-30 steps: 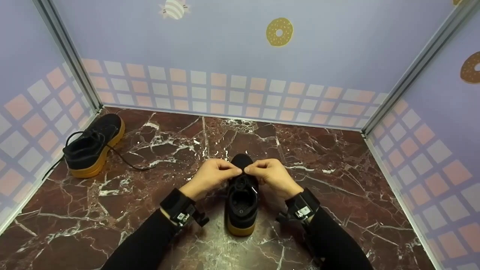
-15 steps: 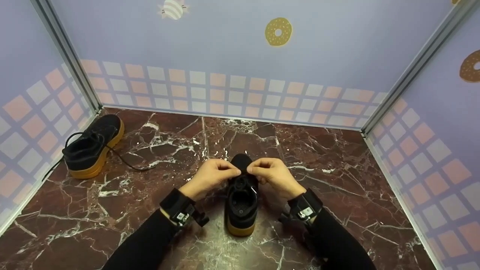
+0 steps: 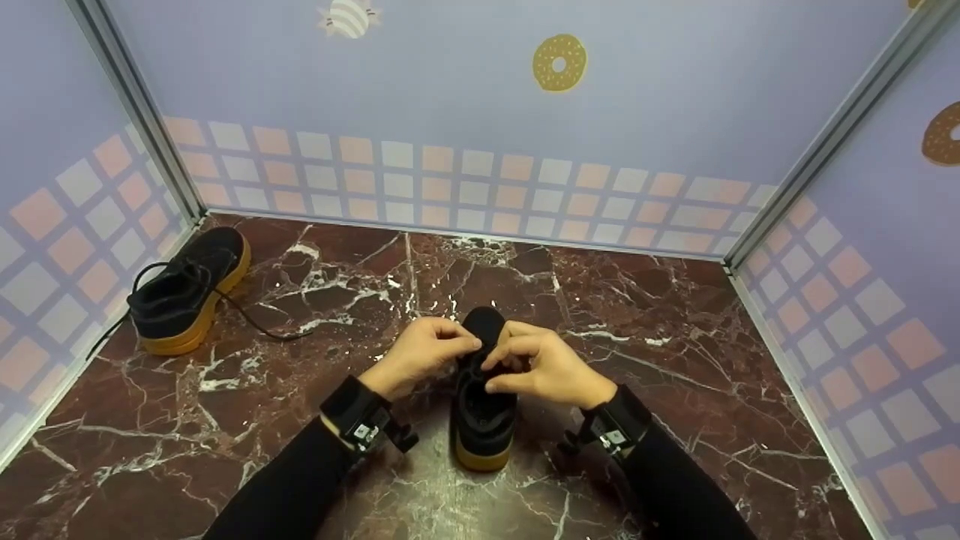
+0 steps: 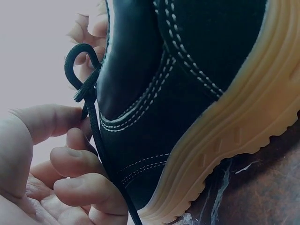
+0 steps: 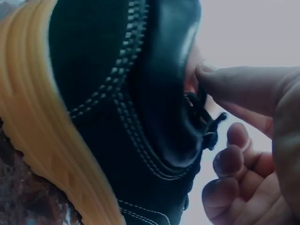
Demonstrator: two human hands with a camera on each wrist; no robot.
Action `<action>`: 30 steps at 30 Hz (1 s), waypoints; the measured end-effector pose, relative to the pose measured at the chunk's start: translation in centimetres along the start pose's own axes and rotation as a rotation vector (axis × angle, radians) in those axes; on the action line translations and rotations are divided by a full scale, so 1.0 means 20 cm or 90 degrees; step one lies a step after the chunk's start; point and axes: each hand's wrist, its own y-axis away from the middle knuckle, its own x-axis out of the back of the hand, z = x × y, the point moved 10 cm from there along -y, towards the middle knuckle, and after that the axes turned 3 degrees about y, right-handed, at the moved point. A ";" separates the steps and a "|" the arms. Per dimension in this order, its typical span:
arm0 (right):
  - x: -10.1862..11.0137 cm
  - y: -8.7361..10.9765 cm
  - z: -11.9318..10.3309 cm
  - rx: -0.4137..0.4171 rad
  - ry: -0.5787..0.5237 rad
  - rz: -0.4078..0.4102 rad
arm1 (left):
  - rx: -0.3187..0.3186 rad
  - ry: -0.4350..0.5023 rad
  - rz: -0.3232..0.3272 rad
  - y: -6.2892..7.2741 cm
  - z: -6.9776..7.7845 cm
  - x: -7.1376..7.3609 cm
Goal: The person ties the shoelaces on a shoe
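A black shoe (image 3: 484,435) with a tan sole stands in front of me, toe pointing away. My left hand (image 3: 421,354) is at its left front, thumb and forefinger pinching the black shoelace (image 4: 93,117); part of this lace stands up in a loop in the left wrist view. Over the shoe's opening reaches my right hand (image 3: 553,369), forefinger and thumb bent towards the tongue area. In the right wrist view its thumb (image 5: 220,84) lies at a dark strip beside the collar, the other fingers curled loosely. I cannot tell whether it grips that strip.
A second black shoe (image 3: 176,296) with a tan sole sits at the back left, its loose lace (image 3: 259,326) trailing on the floor. The floor (image 3: 652,420) is dark red marble pattern with white veins. Lilac panels (image 3: 465,97) enclose it at the back and both sides.
My right hand has left its place beside the left fingertips near the toe and come back over the shoe's opening, its fingers spreading apart. The left hand has stayed put.
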 end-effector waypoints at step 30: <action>0.05 0.01 0.05 0.072 -0.022 0.069 | 0.027 0.049 0.003 0.02 -0.03 0.02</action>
